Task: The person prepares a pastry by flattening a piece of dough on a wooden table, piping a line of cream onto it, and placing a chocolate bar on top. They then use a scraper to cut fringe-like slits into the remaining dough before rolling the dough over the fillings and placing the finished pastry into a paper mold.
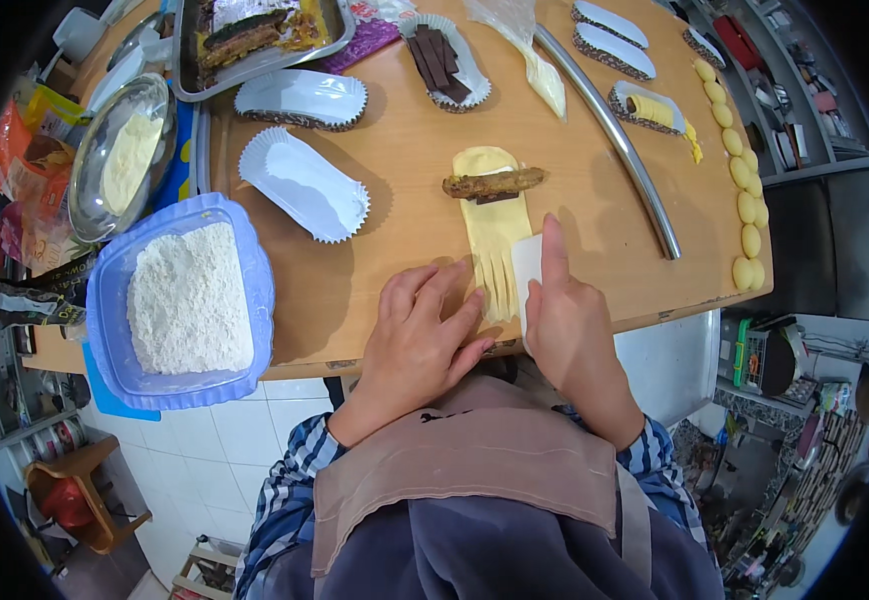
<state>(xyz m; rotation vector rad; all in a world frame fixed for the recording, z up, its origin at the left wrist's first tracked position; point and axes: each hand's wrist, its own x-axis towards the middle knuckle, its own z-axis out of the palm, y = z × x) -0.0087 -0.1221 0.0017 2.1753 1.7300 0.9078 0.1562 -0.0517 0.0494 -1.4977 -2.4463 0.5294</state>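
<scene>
A flat strip of pale yellow dough (491,235) lies in front of me, its near end cut into several narrow strips. Across its far part rests a browned, elongated filling piece (495,182), with dark chocolate (498,198) partly showing beneath it. My right hand (577,335) grips a white dough scraper (526,268), index finger stretched along it, its edge upright at the dough's right side. My left hand (420,325) has its fingers apart, the fingertips at the left edge of the cut strips, holding nothing.
A blue tub of flour (255,270) stands left. Paper baking cups (305,185), a cup of chocolate sticks (440,65), a piping bag (545,80) and a metal tube (620,140) lie beyond the dough. Several dough balls (750,240) line the right edge. A metal tray (265,45) sits far left.
</scene>
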